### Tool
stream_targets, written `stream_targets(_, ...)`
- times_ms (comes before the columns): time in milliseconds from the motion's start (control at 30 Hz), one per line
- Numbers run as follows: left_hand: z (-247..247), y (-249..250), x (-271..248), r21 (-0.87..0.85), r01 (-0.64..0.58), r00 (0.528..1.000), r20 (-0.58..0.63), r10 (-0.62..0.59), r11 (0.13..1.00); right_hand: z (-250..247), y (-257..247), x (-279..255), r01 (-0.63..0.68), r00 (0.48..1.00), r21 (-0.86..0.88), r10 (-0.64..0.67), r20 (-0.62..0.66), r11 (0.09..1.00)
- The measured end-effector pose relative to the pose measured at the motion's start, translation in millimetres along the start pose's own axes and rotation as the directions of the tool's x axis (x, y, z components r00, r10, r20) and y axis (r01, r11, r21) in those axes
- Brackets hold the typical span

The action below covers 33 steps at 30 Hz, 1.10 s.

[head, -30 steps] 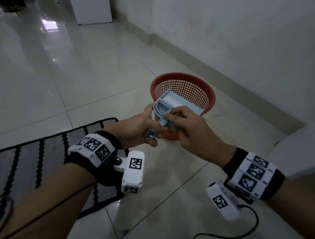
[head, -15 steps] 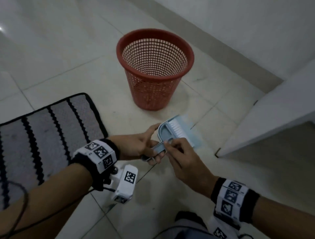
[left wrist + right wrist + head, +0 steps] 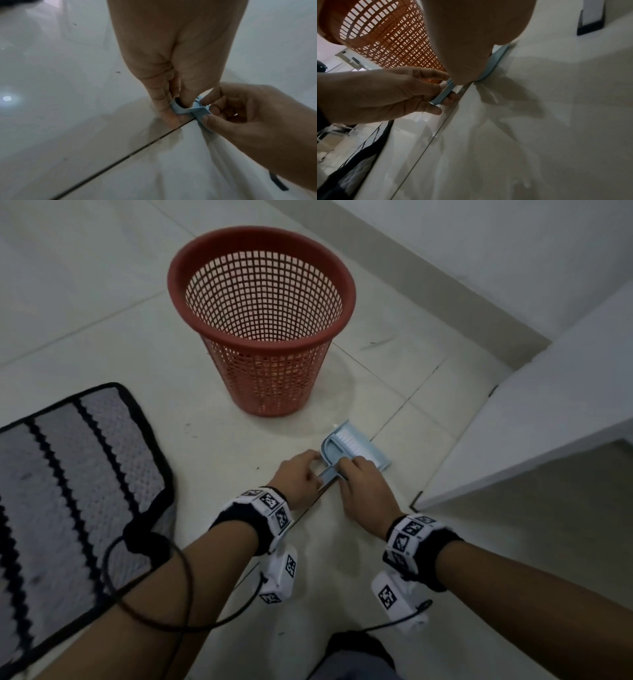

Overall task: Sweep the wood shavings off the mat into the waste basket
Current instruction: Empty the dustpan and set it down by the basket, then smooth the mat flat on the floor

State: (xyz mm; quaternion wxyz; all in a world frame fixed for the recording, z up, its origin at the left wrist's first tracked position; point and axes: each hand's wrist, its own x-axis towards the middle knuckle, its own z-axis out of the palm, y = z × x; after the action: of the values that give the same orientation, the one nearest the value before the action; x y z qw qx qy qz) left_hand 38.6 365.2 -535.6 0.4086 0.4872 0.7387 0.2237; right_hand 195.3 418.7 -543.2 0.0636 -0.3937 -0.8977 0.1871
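A light blue dustpan (image 3: 375, 462) lies flat on the tiled floor, just in front and right of the red mesh waste basket (image 3: 263, 313). A white-bristled brush (image 3: 344, 436) is nested in the pan. Their joined handle (image 3: 328, 477) points back at me. My left hand (image 3: 313, 470) pinches the handle's looped end (image 3: 178, 109). My right hand (image 3: 346, 470) pinches the handle bar just ahead of it (image 3: 202, 112). The grey and black striped mat (image 3: 68, 474) lies at the left. I make out no shavings on the part of it in view.
A white ledge or cabinet (image 3: 534, 419) juts in close on the right of the dustpan. The wall and its skirting (image 3: 445, 299) run behind the basket. A black cable (image 3: 150, 607) loops over my left forearm. Dark specks dot the floor (image 3: 191, 433).
The dustpan and brush came down from over the basket's mouth to the floor in front of it. Both hands lowered with them, keeping hold of the handle.
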Motion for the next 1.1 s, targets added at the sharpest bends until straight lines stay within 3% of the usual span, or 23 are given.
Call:
stream_targets(133, 3, 3, 4, 0.072, -0.036, 0.999, -0.008, 0.037, 0.997, -4, 5, 6, -0.051, 0.998, 0.006, 0.051, 0.038, 0.999)
stream_targets(233, -5, 1, -8, 0.128, -0.041, 0.998, -0.036, 0.046, 0.991, -16, 0, 7, -0.053, 0.989, -0.159, 0.074, 0.127, 0.986)
stream_targets(333, -20, -15, -29, 0.283, -0.143, 0.979, -0.103, 0.178, 0.948, -33, -24, 11, -0.007, 0.973, -0.293, 0.074, 0.218, 0.956)
stream_targets(500, -62, -56, -76, 0.447, -0.246, 0.904, -0.214, 0.370, 0.860, -31, -97, 33, 0.206, 0.909, -0.078, -0.161, 0.384, 0.975)
stream_targets(600, -90, -88, -110, 0.499, -0.171, 0.882, -0.307, 0.357, 0.850, -12, -147, 43, 0.339, 0.820, 0.066, -0.329, 0.468, 0.939)
stream_targets(700, -112, -124, -151, 0.490, -0.064, 0.834, -0.452, 0.316, 0.869, 11, -194, 46, 0.524, 0.746, 0.092, -0.508, 0.431, 0.847)
stream_targets(767, -119, -151, -179, 0.482, 0.095, 0.807, -0.549, 0.216, 0.871, 26, -221, 46, 0.619, 0.683, 0.102, -0.597, 0.421, 0.779)
stream_targets(833, -119, -179, -200, 0.430, 0.328, 0.798, -0.603, -0.003, 0.841, 44, -243, 48, 0.706, 0.604, 0.052, -0.639, 0.476, 0.706)
stream_targets(900, -115, -202, -215, 0.301, 0.528, 0.767, -0.570, -0.294, 0.794, 63, -258, 50, 0.741, 0.563, -0.005, -0.616, 0.551, 0.672)
stream_targets(967, -110, -225, -226, 0.187, 0.659, 0.714, -0.459, -0.528, 0.729, 79, -265, 52, 0.739, 0.550, -0.052, -0.558, 0.622, 0.671)
stream_targets(1033, -107, -240, -238, 0.152, 0.730, 0.665, -0.385, -0.640, 0.667, 92, -269, 51, 0.738, 0.536, -0.095, -0.495, 0.684, 0.668)
stream_targets(1100, -106, -249, -247, 0.147, 0.738, 0.657, -0.380, -0.651, 0.658, 105, -272, 47, 0.740, 0.532, -0.117, -0.469, 0.705, 0.663)
